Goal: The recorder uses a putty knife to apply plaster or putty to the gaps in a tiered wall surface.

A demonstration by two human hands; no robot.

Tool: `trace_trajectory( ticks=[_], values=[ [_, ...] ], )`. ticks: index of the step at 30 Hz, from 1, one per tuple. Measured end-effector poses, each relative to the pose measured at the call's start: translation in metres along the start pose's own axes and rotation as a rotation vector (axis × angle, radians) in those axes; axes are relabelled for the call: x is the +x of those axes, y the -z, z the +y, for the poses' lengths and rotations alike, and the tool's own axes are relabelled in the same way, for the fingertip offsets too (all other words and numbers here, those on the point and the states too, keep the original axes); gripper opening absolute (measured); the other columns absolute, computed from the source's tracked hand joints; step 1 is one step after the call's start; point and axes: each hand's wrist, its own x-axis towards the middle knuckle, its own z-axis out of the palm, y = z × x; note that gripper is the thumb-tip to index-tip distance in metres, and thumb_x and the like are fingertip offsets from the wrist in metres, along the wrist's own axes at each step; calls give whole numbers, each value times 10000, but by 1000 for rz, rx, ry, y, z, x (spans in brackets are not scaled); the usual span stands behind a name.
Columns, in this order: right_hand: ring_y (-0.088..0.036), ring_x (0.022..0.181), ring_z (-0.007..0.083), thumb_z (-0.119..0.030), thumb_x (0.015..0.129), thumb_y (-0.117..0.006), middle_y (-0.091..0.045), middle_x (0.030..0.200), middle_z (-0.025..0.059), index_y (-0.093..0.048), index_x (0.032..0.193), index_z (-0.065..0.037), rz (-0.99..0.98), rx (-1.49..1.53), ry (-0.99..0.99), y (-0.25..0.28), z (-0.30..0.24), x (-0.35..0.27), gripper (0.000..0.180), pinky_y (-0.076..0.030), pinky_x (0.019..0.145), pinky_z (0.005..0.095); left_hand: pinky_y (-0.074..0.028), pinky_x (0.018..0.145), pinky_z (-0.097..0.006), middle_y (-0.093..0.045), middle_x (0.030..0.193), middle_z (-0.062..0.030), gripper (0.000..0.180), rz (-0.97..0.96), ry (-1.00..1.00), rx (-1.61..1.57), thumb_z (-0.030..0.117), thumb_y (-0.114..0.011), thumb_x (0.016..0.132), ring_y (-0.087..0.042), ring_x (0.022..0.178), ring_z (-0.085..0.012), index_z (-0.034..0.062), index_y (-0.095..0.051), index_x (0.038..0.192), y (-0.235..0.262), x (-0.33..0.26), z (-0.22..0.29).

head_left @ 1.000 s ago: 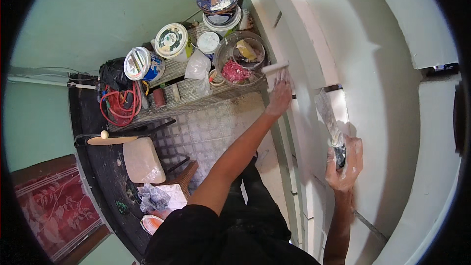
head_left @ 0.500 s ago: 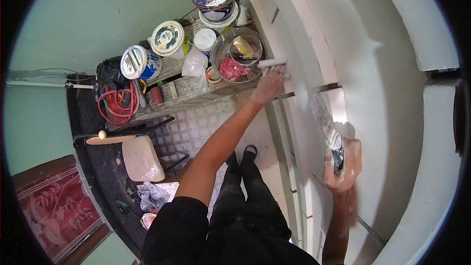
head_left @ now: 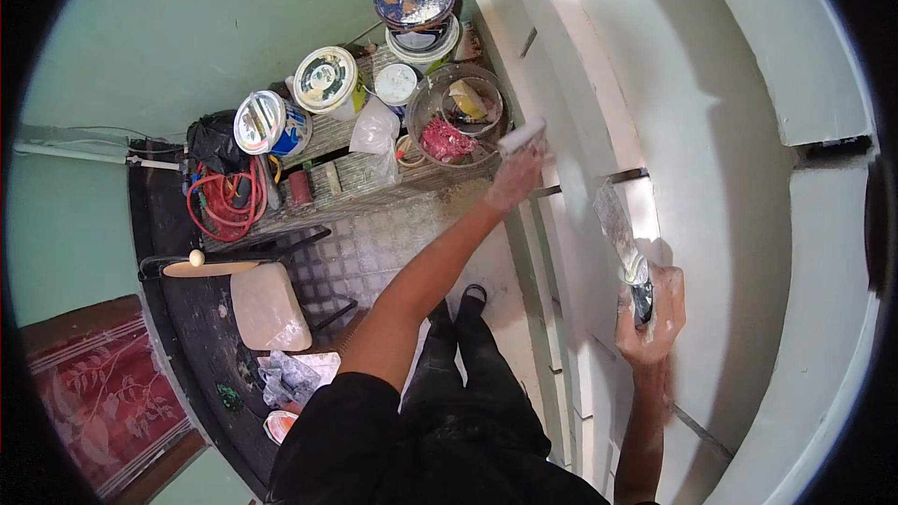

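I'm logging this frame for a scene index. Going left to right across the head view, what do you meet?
Red patterned rug → coil of red hose → white-lidded paint bucket → clear bowl of odds and ends → left hand on the white panel → putty knife in the right hand.
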Motion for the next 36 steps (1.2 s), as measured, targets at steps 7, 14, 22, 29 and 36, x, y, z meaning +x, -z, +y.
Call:
trace_trajectory(
  ticks=[7, 14, 22, 29, 36],
  values=[
    [-569, 758, 335, -54, 745, -645, -540, 893, 191, -586, 1087, 44, -9, -27, -13, 2, -1, -1, 361, -490, 655, 387, -452, 963, -395, -562, 1226, -207, 437, 276, -330, 44, 31, -495, 812, -547, 1139, -305, -63, -507, 1239, -10, -19, -9],
    [-571, 759, 337, -44, 737, -652, -545, 901, 197, -584, 1075, 50, -2, -38, 9, 0, 0, 0, 358, -492, 650, 392, -429, 1010, -394, -546, 1264, -184, 527, 439, -337, 120, 22, -485, 806, -537, 1171, -287, -44, -444, 1327, -2, -4, -24],
    [-575, 757, 349, -31, 718, -642, -554, 904, 207, -580, 1043, 56, 10, -17, 36, -2, -2, 2, 343, -496, 643, 400, -479, 964, -411, -572, 1207, -193, 550, 205, -308, -5, 0, -493, 802, -576, 1126, -305, -18, -430, 1348, -6, 7, -44],
    [-578, 757, 352, -42, 710, -636, -554, 895, 207, -577, 1040, 64, -3, -53, 27, 2, 5, -2, 351, -496, 637, 396, -464, 961, -425, -608, 1149, -207, 432, 472, -440, 7, 38, -493, 822, -581, 1091, -338, -69, -498, 1241, -10, -1, -23],
    [-567, 736, 345, -44, 712, -636, -546, 882, 207, -573, 1036, 74, -40, -46, 19, 0, -2, 2, 350, -487, 627, 395, -486, 903, -429, -587, 1113, -199, 476, 459, -201, 36, 9, -530, 779, -581, 1049, -360, -27, -488, 1252, 26, 62, -86]
  ],
)
